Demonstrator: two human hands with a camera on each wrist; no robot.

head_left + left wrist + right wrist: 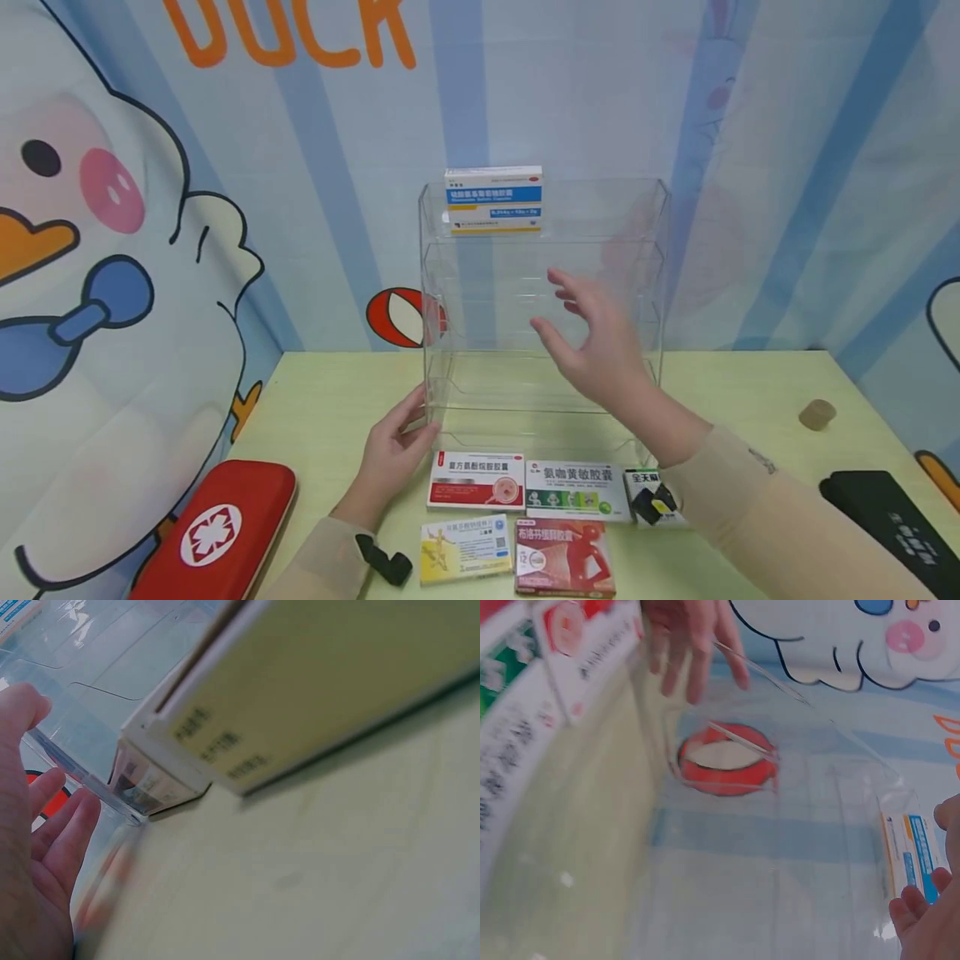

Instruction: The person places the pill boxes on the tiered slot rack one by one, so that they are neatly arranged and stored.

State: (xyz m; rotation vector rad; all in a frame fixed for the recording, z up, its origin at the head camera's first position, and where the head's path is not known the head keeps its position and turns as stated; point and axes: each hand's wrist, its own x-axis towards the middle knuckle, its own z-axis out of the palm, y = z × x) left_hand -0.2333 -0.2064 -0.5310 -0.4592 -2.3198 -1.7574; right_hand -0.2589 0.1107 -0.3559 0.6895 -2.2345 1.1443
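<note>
A clear tiered display rack stands on the table. On its top tier, at the left, is a white, blue and yellow medicine box. My left hand grips the rack's lower left edge, with thumb and fingers on either side of the clear side panel in the left wrist view. My right hand is raised before the middle tiers, thumb and fingers apart, holding nothing. Just in front of the rack lie a red-and-white medicine box and a white-and-green one.
Nearer me lie a yellow-and-white box and a red box. Another green-topped box is partly behind my right forearm. A red first-aid case is at left; a black pouch and a brown cylinder are at right.
</note>
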